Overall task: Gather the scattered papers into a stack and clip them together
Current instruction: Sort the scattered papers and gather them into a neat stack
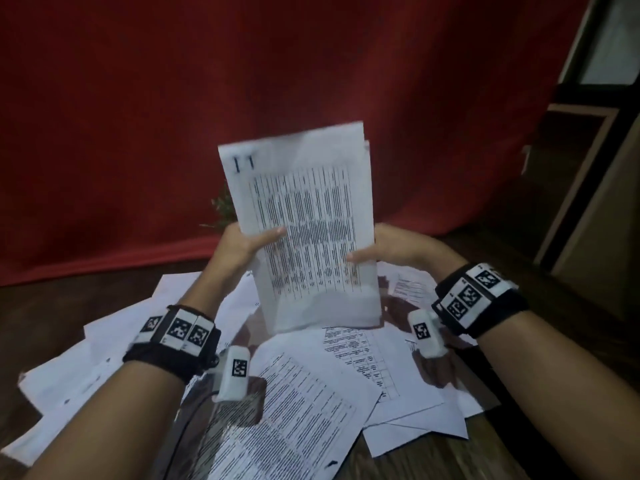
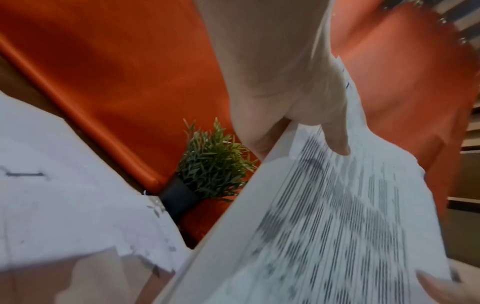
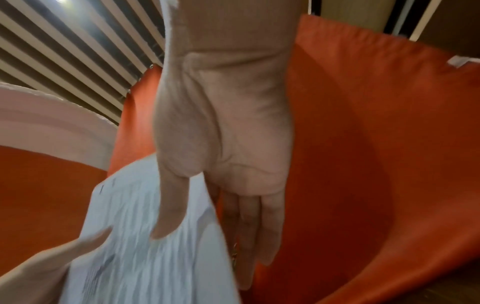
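A sheaf of printed papers (image 1: 308,216) stands upright above the table, its top sheet covered in table rows. My left hand (image 1: 247,242) grips its left edge, thumb on the front and fingers behind. My right hand (image 1: 377,249) grips the right edge the same way. In the left wrist view the left hand (image 2: 306,115) has its thumb on the sheaf (image 2: 337,226). The right wrist view has the right hand (image 3: 207,185) with its thumb pressing the sheaf (image 3: 155,257) and fingers behind. More loose sheets (image 1: 311,393) lie scattered below on the table. No clip is visible.
A red cloth (image 1: 242,98) hangs behind the dark wooden table (image 1: 433,459). A small green plant in a dark pot (image 2: 207,168) stands at the cloth's foot, behind the sheaf. Wooden furniture (image 1: 588,168) stands at the right.
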A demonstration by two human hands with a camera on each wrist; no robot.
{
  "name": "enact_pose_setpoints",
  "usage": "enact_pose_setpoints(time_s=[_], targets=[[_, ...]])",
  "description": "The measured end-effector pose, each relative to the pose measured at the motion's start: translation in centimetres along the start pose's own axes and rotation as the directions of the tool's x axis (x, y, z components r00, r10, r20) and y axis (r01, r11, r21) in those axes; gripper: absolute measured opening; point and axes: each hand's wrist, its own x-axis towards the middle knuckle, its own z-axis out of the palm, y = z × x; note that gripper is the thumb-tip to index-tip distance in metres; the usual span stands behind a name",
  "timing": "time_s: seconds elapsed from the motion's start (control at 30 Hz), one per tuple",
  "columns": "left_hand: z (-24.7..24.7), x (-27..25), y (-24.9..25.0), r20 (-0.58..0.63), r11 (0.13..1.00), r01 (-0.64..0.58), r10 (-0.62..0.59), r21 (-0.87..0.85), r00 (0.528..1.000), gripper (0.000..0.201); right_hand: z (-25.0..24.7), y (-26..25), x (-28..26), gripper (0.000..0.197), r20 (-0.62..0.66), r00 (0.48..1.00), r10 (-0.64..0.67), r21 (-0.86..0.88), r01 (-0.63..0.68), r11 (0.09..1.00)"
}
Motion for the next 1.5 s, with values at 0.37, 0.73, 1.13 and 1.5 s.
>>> enact_pose_setpoints(time_s=[0.37,0.73,1.13,1.5], targets=[[-5.2,1.1,-1.8,-0.26,0.985,-0.147,0.118,-0.095,0.958,0.009,-1.1,9.2,3.4,0.047,-0.191,0.853,0.486,-0.252,-0.521,0.815],[-11.2,-0.2,-6.0,-0.333,0.941,-0.204,0.108,-0.269,0.937,0.017,1.6,11.9,9.0,0.056,-0.155,0.758,0.634,-0.3,-0.647,0.701],[-13.7,-0.5,-6.5,-0.376,0.966,-0.137,0.045,-0.221,0.925,0.009,-2.0,7.0,10.8,0.027,-0.627,0.779,0.005,-0.03,-0.031,0.999],[-13.0,-1.1,-3.9,-0.395,0.974,-0.097,0.009,-0.203,0.919,0.017,-10.5,-1.3,6.5,0.02,-0.612,0.764,-0.205,-0.267,0.045,0.963]])
